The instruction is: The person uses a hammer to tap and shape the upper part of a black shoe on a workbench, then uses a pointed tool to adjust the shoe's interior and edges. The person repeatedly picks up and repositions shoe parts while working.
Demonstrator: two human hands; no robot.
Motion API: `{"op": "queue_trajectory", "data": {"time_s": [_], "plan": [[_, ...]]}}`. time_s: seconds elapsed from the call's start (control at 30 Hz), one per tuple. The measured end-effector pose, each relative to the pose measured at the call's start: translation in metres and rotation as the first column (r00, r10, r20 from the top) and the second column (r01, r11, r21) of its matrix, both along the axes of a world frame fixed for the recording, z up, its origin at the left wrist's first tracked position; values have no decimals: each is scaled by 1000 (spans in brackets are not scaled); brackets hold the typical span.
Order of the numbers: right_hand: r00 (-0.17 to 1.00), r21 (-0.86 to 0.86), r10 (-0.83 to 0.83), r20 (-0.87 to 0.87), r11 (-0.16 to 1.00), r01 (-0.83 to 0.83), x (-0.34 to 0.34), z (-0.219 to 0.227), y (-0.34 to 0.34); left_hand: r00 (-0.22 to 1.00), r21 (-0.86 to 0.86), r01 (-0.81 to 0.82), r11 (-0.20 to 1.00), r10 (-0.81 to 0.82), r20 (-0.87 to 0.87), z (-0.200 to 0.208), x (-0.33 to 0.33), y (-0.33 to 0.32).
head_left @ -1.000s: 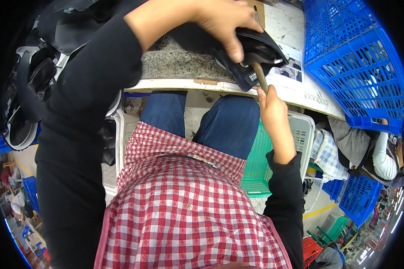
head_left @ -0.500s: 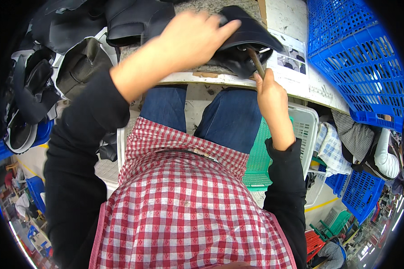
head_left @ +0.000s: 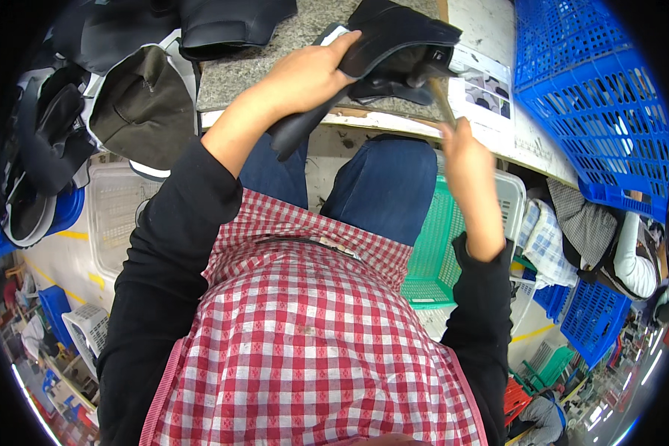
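Note:
At the far edge of the view, a black leather boot upper (head_left: 401, 33) lies on the grey stone slab (head_left: 238, 78), its opening toward me. My left hand (head_left: 305, 78) grips its left side, thumb on top, while a black flap hangs over the bench's front edge. My right hand (head_left: 468, 160) is closed round the wooden handle of a hammer (head_left: 442, 102). The hammer's dark head, smeared by motion, is at the upper's opening; whether it touches the leather I cannot tell.
More black uppers (head_left: 238, 26) and a brown-lined one (head_left: 145, 111) lie to the left. A printed sheet (head_left: 487, 100) and a blue crate (head_left: 591, 97) are on the right. A green basket (head_left: 431, 245) stands below the bench, right of my knees. Another person's sleeve (head_left: 635, 256) shows far right.
My left hand has moved down and left along the upper, which has turned so a flap hangs over the bench edge. My right hand has shifted slightly right and down with the hammer.

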State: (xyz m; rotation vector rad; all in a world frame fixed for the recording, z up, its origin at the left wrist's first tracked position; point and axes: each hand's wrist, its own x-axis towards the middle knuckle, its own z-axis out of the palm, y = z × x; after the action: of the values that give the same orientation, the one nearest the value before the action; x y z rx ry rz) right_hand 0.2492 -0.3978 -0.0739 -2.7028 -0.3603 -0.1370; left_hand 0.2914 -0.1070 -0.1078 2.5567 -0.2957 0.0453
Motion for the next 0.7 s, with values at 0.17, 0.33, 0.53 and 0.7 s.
{"op": "queue_trajectory", "data": {"time_s": [0.17, 0.33, 0.53, 0.7], "plan": [[996, -113, -84, -44, 991, 78, 2, 2, -1, 985, -293, -24, 956, -27, -168, 1, 9, 10], [987, -24, 109, -117, 993, -113, 6, 5, 9, 979, -198, 52, 979, -89, -181, 2, 14, 9], [1000, 74, -24, 4, 997, 24, 11, 3, 4, 964, -361, 39, 932, -130, -233, 8, 10, 11], [996, -140, 48, -82, 988, -59, 12, 5, 6, 981, -317, 68, 946, -121, -150, 5, 10, 12]]}}
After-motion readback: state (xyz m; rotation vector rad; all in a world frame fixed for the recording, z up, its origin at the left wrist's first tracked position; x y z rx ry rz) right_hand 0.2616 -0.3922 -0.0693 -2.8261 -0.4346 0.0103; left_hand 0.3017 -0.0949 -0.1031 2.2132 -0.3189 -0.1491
